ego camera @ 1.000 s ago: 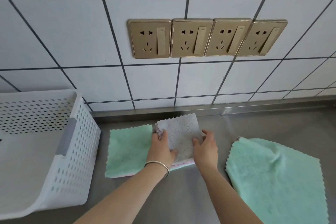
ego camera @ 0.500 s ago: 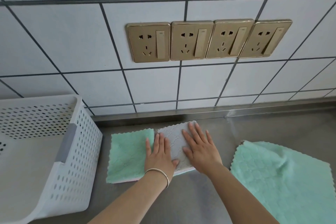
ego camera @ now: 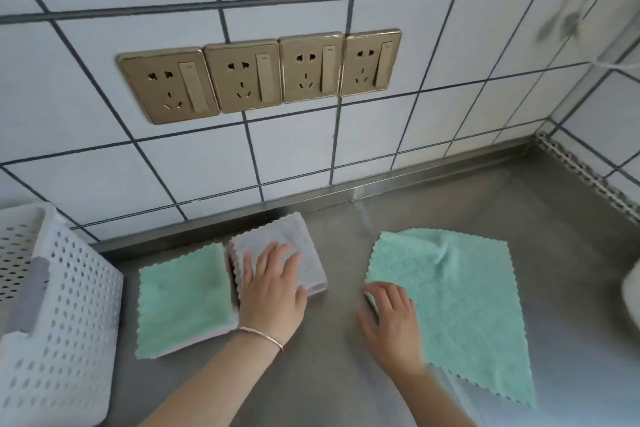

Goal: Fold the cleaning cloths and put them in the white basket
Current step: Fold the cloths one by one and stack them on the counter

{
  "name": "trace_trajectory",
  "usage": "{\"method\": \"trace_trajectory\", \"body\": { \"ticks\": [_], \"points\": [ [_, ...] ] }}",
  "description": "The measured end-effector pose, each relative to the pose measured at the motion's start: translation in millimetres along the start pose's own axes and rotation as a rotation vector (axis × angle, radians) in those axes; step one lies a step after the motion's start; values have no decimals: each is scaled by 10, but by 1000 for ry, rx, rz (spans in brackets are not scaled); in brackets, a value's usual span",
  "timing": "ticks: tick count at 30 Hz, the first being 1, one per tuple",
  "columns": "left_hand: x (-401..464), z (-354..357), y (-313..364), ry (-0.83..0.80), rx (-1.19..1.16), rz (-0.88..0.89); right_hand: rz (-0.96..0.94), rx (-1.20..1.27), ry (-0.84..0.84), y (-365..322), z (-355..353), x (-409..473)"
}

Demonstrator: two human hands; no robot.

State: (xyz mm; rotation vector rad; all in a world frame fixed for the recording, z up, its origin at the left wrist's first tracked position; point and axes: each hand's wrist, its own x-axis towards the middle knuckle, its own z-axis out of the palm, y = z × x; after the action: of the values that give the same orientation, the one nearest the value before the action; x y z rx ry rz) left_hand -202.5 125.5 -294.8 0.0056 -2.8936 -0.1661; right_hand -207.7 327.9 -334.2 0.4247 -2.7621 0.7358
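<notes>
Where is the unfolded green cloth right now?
The unfolded green cloth lies flat on the steel counter, right of the folded grey cloth, with the right hand on its left edge.

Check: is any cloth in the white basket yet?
No: the basket shows no cloth inside, and all three cloths lie on the steel counter.

Folded cloth, reference | basket far left | second folded cloth touching its left | spread cloth right, apart | sockets on wall behind
</notes>
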Motion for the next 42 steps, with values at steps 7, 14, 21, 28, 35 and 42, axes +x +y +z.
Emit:
{"method": "trace_trajectory", "body": {
  "ticks": [7, 14, 21, 28, 35, 42],
  "points": [
    [-395, 69, 1020, -238, -147, 239, 137, -301, -185, 727, -391, -842],
    [-592, 182, 1561, -512, -107, 165, 195, -306, -308, 857, -434, -728],
    [-598, -6, 1620, -191, -175, 172, -33, -28, -253, 461, -876, -655],
    [-820, -329, 949, -132, -366, -49, -136, 27, -514, 120, -1406, -409],
    [-1093, -908, 204, -89, -609, -380, 5, -3, -655, -84, -1703, -91],
    [-1224, -1579, -619, 106, -946, -651, 138, 402, -475, -782, -1729, 162]
  ]
}}
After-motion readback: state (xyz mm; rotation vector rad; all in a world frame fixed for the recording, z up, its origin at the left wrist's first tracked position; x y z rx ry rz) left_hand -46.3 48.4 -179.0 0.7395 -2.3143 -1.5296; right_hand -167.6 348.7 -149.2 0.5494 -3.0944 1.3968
